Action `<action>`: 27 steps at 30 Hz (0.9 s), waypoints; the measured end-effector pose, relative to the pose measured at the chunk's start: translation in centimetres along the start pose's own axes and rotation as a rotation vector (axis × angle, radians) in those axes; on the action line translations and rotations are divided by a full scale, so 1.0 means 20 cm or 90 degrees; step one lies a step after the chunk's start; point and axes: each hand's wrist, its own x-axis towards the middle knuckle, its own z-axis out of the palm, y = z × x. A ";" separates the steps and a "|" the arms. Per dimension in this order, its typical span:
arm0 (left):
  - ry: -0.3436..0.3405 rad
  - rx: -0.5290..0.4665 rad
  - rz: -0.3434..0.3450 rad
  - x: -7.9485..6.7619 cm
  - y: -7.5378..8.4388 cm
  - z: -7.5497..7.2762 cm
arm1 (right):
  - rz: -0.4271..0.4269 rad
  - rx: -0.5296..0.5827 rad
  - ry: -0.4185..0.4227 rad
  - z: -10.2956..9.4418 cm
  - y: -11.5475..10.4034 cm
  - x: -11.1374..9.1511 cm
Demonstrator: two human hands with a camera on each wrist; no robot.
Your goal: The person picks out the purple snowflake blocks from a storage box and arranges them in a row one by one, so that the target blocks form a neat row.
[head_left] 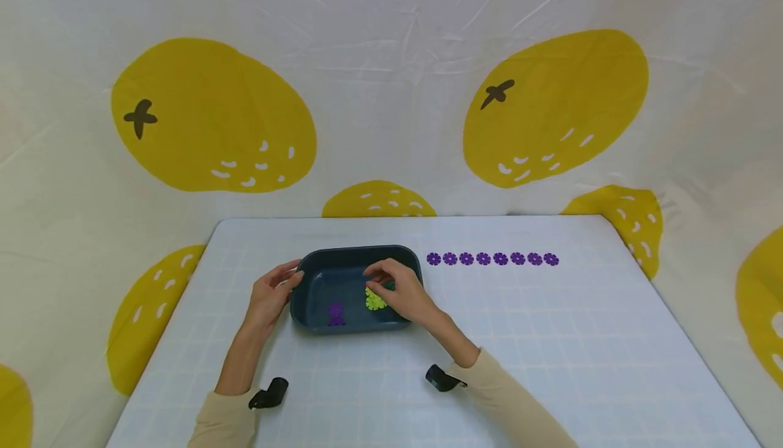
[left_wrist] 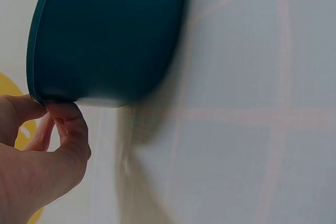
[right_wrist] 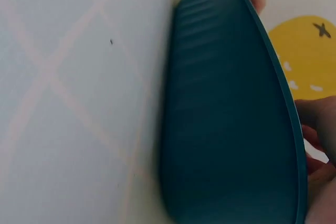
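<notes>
A dark teal tray (head_left: 324, 255) with rounded corners sits on the table. My left hand (head_left: 269, 302) grips its left end, and the left wrist view shows thumb and fingers pinching the rim. My right hand (head_left: 400, 291) reaches over the right side into the tray, fingers bent, thumb near the index finger. Right below those fingertips lie yellow-green flower-shaped discs (head_left: 375, 302), with a bit of green (head_left: 389, 285) partly behind the hand. I cannot tell whether the fingers pinch a piece. Several purple flower-shaped discs (head_left: 336, 313) lie at the tray's lower left.
Right of the tray, several purple flower-shaped discs (head_left: 483, 259) form a straight row near the far edge of the white checked table (head_left: 581, 339). Behind the table hangs a pale cloth (head_left: 391, 128) printed with yellow fruit. Each wrist carries a small black camera (head_left: 444, 378).
</notes>
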 end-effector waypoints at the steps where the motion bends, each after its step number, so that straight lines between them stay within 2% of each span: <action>1: 0.001 0.001 0.002 0.00 0.00 0.00 | -0.003 0.000 -0.011 0.01 0.00 0.01; 12: 0.008 -0.027 0.008 0.00 0.00 0.00 | -0.018 -0.015 -0.151 0.11 -0.01 0.08; 20: 0.008 -0.023 0.003 0.00 0.00 0.01 | 0.008 -0.012 -0.277 0.16 0.00 0.11; 27: 0.005 -0.016 0.003 -0.01 0.00 0.00 | 0.021 -0.037 -0.333 0.18 0.02 0.14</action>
